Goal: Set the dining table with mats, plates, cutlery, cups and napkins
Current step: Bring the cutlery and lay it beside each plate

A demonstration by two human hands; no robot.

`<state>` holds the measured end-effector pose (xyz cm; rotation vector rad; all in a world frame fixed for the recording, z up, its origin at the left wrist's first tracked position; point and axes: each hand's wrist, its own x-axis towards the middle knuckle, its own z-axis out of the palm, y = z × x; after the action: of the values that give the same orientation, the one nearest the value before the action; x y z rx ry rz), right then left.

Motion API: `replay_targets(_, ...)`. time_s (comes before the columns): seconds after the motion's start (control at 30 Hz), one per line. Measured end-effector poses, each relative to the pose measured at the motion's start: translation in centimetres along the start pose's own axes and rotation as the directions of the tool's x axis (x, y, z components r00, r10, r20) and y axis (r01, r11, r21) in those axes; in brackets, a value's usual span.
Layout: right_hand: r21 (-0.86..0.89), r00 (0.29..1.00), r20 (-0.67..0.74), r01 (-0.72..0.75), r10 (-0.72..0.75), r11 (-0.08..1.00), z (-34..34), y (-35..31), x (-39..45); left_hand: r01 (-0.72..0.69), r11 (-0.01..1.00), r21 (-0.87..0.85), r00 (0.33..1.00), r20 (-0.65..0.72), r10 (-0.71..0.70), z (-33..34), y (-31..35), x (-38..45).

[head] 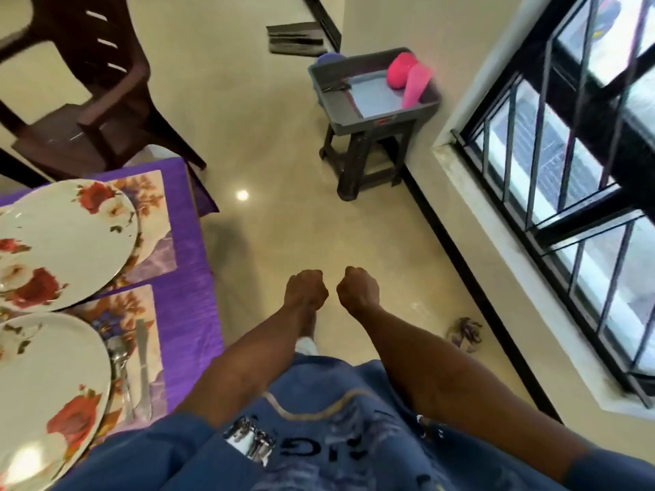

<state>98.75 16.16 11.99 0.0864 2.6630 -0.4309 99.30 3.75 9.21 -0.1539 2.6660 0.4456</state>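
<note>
Both hands are out in front over bare floor, the left hand [306,288] and the right hand [358,287] side by side, each curled into a loose fist and, as far as the view shows, holding nothing. From there the line to follow runs up toward one o'clock: a grey tray [423,109] sits on a dark stool [358,161] against the wall, well apart from the hands, and in it two pink cups [409,77] lie toppled (the paler one with its long axis slanting from the far right corner down toward the near edge). The right hand is the nearer one to that tray, so it looks the likelier to reach first.

Over at nine o'clock lies the worktop [184,278] under a purple cloth, with a floral plate [63,235] on a mat [156,235], and at eight o'clock a second plate [46,395] with cutlery [133,370] beside it. No cups there yet, by the look of it.
</note>
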Motion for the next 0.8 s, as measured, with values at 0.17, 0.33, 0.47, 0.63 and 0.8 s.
replay_targets(0.17,0.032,0.999,-0.026,-0.020,0.021,0.999,-2.4,0.3,7.7,-0.123,0.991,0.052,0.992,0.042,0.121,-1.9,1.4,8.6)
replay_targets(0.33,0.172,0.987,-0.095,-0.113,0.131,0.979,-6.6,-3.2,18.5,-0.149,0.987,0.057,0.989,0.034,0.147,-9.4,0.4,20.0)
replay_targets(0.47,0.401,0.966,-0.113,-0.171,0.234,0.900,-10.4,-8.9,27.0,-0.117,0.992,0.054,0.993,0.010,0.117,-15.9,-1.2,28.1)
replay_targets(0.63,0.507,0.956,-0.059,-0.219,0.287,0.834,-12.9,-13.8,36.2,-0.083,0.996,0.026,0.996,0.020,0.083,-20.6,-2.2,37.0)
replay_targets(0.8,0.572,0.908,0.015,-0.351,0.418,0.741,-14.3,-14.9,45.3,-0.127,0.991,0.039,0.992,0.033,0.126,-23.4,-2.5,46.1)
